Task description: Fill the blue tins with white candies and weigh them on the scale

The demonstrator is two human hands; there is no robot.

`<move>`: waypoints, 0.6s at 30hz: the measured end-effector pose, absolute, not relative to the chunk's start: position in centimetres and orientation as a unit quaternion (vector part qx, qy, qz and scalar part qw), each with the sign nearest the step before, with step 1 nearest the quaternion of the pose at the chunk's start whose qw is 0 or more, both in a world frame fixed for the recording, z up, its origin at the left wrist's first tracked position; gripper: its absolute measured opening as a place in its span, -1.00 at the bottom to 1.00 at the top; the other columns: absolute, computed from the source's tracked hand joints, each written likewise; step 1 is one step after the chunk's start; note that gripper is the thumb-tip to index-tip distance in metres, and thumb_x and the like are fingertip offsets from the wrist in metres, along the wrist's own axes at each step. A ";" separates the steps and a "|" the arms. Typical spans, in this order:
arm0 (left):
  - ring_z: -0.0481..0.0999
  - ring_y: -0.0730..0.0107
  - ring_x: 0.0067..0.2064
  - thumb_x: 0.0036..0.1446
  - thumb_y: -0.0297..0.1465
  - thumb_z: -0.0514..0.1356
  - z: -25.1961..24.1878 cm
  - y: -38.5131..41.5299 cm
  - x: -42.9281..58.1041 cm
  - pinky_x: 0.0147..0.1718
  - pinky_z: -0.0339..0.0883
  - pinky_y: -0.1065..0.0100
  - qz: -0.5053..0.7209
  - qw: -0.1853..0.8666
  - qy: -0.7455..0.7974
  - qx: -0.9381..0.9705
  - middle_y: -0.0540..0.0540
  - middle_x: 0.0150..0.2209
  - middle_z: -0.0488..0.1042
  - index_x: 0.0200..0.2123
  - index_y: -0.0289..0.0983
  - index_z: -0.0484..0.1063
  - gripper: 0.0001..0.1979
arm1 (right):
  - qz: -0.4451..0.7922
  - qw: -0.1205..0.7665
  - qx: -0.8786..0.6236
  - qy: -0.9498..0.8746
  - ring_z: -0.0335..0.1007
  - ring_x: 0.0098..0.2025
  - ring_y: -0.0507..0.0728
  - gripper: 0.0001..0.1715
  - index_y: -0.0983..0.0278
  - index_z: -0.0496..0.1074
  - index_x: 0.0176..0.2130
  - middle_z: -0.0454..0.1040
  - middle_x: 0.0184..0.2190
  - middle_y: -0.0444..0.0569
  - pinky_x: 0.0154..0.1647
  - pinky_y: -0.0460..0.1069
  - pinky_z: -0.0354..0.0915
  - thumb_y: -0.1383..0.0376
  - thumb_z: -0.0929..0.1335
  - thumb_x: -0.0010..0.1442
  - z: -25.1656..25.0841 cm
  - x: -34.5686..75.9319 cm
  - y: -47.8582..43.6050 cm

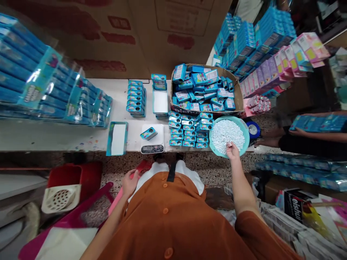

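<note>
A long white surface (54,139) runs across the view, backed by a large cardboard carton (108,36) printed in red. On the surface, a shallow cardboard tray (238,97) holds a heap of blue tins (200,79), and rows of flat tins (188,130) stand stacked beside a teal plastic bowl (214,139) full of white pellets (227,133). A digital scale (159,135) carries one tilted tin (149,133). The work in hand appears to be at the bowl: the right hand (231,151) sits at its near rim, fingers drawn narrow among the pellets, though I cannot tell whether they hold any. The left hand (130,182) hangs loose and empty beside the orange-brown garment (168,216). At the right, a co-worker's hand (298,131) rests on a blue shrink-wrapped pack (317,123). The lettering on the tins and the scale's display are too small to read.
</note>
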State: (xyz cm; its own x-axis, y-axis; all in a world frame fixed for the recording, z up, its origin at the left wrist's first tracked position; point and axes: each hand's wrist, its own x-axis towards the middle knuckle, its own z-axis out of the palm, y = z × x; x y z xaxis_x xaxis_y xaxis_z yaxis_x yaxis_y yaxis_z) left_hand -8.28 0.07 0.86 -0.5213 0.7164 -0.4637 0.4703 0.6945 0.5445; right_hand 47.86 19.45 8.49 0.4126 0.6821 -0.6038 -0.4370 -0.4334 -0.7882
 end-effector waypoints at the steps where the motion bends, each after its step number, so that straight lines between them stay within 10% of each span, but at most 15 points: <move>1: 0.50 0.10 -0.09 0.01 -0.10 0.06 1.0 0.1 -8.2 0.02 0.32 0.09 0.176 0.344 0.854 0.349 -0.16 -0.17 0.55 -0.28 -0.20 0.45 -0.65 | 0.556 0.532 -0.633 -0.084 0.21 -0.54 -0.10 -0.83 0.26 0.23 -0.45 0.23 -0.52 -0.19 -0.62 -0.24 0.28 0.33 0.34 0.12 8.7 47.9 19.2; 18: 0.49 0.07 -0.05 0.00 -0.09 0.05 1.8 -0.1 -6.7 0.03 0.29 0.08 0.166 0.347 0.856 0.344 -0.22 -0.13 0.54 -0.24 -0.26 0.46 -0.58 | 0.345 0.272 -0.864 -0.245 0.20 -0.61 0.01 -0.76 0.27 0.37 -0.63 0.27 -0.77 -0.21 -0.56 -0.09 0.10 0.17 0.42 -0.17 5.9 47.2 21.0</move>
